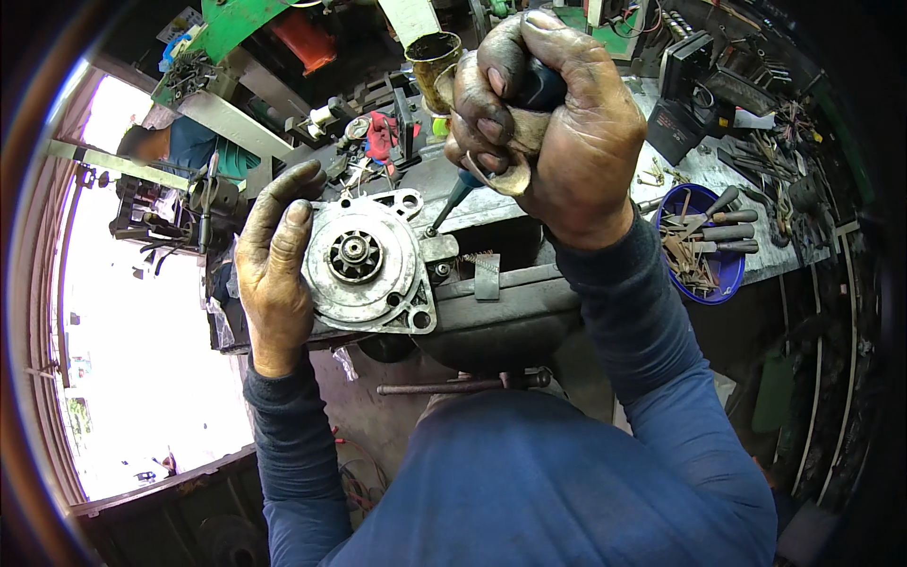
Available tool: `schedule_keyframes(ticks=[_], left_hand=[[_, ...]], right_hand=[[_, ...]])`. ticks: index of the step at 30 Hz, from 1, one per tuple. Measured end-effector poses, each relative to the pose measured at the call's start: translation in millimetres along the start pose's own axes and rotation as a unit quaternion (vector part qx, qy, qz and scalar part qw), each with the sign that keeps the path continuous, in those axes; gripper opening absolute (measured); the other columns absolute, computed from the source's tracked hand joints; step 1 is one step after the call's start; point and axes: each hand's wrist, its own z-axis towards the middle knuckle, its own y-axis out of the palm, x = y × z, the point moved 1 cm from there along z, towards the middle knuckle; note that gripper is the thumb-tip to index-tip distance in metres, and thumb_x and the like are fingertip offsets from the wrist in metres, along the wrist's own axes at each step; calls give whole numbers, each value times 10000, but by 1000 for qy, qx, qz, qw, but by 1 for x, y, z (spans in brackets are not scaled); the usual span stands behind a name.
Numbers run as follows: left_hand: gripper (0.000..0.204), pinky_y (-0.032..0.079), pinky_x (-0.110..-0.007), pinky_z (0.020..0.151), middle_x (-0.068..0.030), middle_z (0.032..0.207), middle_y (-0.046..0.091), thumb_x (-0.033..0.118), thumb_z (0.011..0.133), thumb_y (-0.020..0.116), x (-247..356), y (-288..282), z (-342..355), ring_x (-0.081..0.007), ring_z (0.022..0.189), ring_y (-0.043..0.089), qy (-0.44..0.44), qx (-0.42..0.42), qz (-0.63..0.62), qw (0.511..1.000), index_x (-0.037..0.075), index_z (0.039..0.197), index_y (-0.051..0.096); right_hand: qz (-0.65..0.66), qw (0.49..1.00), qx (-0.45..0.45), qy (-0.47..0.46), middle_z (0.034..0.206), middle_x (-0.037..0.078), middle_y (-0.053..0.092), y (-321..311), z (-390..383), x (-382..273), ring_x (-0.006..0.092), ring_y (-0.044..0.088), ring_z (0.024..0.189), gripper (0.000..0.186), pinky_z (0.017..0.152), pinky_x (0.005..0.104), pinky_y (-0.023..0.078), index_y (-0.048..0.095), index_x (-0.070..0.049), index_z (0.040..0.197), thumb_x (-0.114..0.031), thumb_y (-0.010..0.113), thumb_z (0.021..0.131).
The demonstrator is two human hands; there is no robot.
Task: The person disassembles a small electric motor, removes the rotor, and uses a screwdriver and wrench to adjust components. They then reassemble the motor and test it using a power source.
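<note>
A round grey metal starter motor (378, 304), with a toothed pinion at its centre, sits on the bench in front of me. My left hand (276, 269) lies along its left side, fingers stretched up and apart, not wrapped round it. A screwdriver (458, 196) with a dark blue handle is in my right hand (576, 132), which is closed round the handle. Its tip reaches down to the motor's upper right edge, by a small fastener. Curved tan strips show between my right fingers; what they are I cannot make out. A bolt (440, 272) stands below the tip.
A blue basin (733, 283) of files and wooden-handled tools stands at the right. Loose tools (784, 180) lie beyond it. Behind my right hand is a grimy can (433, 66). A vise handle (453, 386) juts below the bench edge. Another person (194, 146) is at far left.
</note>
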Motion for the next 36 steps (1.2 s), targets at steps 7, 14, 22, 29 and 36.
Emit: schedule_keyframes(ticks=[7, 14, 22, 29, 36], left_hand=[[442, 441, -378, 1093, -169, 1285, 685, 261, 981, 669, 19, -1, 7, -245, 1202, 627, -7, -70, 55, 996, -45, 1300, 659], [452, 525, -361, 962, -166, 1129, 750, 348, 889, 790, 56, 16, 87, -252, 1088, 701, 60, -368, 232, 899, 15, 1190, 734], [304, 553, -300, 842, -65, 968, 749, 235, 946, 733, 16, 64, 118, -119, 924, 680, 81, -553, -84, 825, -35, 1085, 724], [270, 497, -323, 933, -34, 1058, 686, 208, 994, 732, 13, 65, 120, -140, 1046, 628, -59, -623, -20, 779, 39, 1195, 668], [290, 522, -314, 944, -68, 1084, 720, 153, 976, 747, 3, 71, 123, -163, 1048, 652, 9, -638, -104, 763, -22, 1195, 674]], right_hand=[[-81, 982, -171, -24, 692, 125, 531, -15, 26, 7, 188, 466, 547, 396, 516, 324, 405, 517, -20, 859, -349, 474, 1074], [-2, 944, -315, 101, 693, 110, 582, -34, 61, 5, 180, 532, 556, 349, 539, 330, 485, 643, 79, 1050, -253, 536, 1057], [-82, 976, -200, 37, 714, 137, 642, 4, 30, -13, 228, 656, 667, 495, 640, 324, 550, 457, 174, 1423, -142, 525, 1048], [-56, 943, -327, 21, 544, 9, 473, -7, 52, 0, 122, 462, 455, 586, 485, 305, 448, 418, 228, 1403, -289, 369, 1130], [-152, 975, -126, -103, 572, 20, 482, -24, 13, -20, 121, 484, 473, 500, 485, 297, 457, 440, 222, 1311, -221, 375, 1089]])
